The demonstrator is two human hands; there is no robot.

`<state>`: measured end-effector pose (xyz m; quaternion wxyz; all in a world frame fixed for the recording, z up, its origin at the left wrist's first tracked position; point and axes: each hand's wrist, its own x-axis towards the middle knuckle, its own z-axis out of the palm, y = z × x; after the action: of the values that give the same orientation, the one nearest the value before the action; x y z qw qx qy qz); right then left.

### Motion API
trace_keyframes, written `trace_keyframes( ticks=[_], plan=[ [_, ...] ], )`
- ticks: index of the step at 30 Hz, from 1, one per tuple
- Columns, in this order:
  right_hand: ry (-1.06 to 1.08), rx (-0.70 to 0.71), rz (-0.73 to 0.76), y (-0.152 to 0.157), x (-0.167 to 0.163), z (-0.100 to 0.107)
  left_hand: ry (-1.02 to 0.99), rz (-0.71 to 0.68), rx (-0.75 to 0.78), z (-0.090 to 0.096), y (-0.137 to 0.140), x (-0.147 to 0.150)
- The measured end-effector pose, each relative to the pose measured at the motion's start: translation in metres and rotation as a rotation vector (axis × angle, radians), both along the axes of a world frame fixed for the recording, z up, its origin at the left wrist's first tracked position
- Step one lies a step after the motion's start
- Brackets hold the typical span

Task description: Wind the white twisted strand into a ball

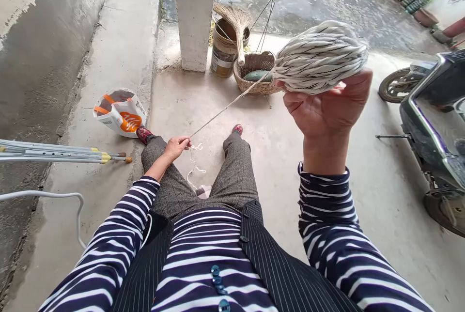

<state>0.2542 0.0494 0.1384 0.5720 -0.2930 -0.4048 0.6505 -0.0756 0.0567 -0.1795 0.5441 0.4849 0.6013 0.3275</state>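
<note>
Raised at the right, my right hand (329, 108) grips a thick ball of white yarn (321, 57) with dark flecks, its fingers around the underside. A taut strand (228, 104) runs from the ball down and left to my left hand (177, 148), which pinches it above my left knee. Below that hand, a loose, crinkled tail of white yarn (192, 169) hangs between my legs. A bit of pale cloth (204, 192) shows between my thighs, mostly hidden.
A white bag with orange handles (121, 113) stands by my left foot. Crutches (65, 151) extend from the left edge. Near the pillar (196, 16) are a bucket (222, 53) with a straw broom (236, 21) and a wicker basket (254, 84). A scooter (432, 128) stands right.
</note>
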Motion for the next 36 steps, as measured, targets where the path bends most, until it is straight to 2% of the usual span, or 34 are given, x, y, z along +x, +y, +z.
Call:
trace_keyframes(
  ticks=[3,5,7,9,12,16,18,20,23,26,28,33,36],
  plan=[
    [0.002,0.047,-0.010,-0.004,0.000,0.011,0.063,0.004,-0.040,-0.008,-0.005,-0.001],
    [-0.028,0.030,-0.032,-0.006,-0.006,0.013,0.115,0.022,-0.055,-0.010,-0.005,-0.002],
    [-0.064,-0.030,-0.036,-0.008,-0.017,0.007,0.173,0.058,-0.048,-0.007,-0.001,-0.002],
    [-0.099,-0.105,0.027,-0.009,-0.032,-0.007,0.221,0.098,-0.027,0.002,0.005,0.002],
    [-0.053,-0.144,0.155,-0.012,-0.054,-0.037,0.179,0.111,0.045,0.032,0.013,0.020],
    [-0.066,-0.232,0.261,-0.012,-0.078,-0.069,-0.284,0.001,0.223,0.087,0.006,0.060],
    [-0.086,-0.240,0.279,-0.010,-0.084,-0.076,-0.416,-0.018,0.253,0.112,-0.003,0.076],
    [-0.086,-0.233,0.278,-0.007,-0.085,-0.078,-0.455,-0.002,0.273,0.129,-0.012,0.083],
    [-0.070,-0.223,0.267,-0.003,-0.082,-0.075,-0.425,-0.005,0.337,0.141,-0.019,0.081],
    [-0.063,-0.224,0.231,-0.002,-0.077,-0.074,-0.346,-0.048,0.363,0.138,-0.020,0.072],
    [-0.054,-0.226,0.191,-0.001,-0.072,-0.074,-0.267,-0.068,0.357,0.129,-0.018,0.063],
    [-0.023,-0.197,0.119,0.004,-0.054,-0.066,0.029,-0.134,0.281,0.086,-0.015,0.037],
    [-0.022,-0.191,0.084,0.004,-0.042,-0.056,0.135,-0.136,0.205,0.060,-0.016,0.019]
  ],
)
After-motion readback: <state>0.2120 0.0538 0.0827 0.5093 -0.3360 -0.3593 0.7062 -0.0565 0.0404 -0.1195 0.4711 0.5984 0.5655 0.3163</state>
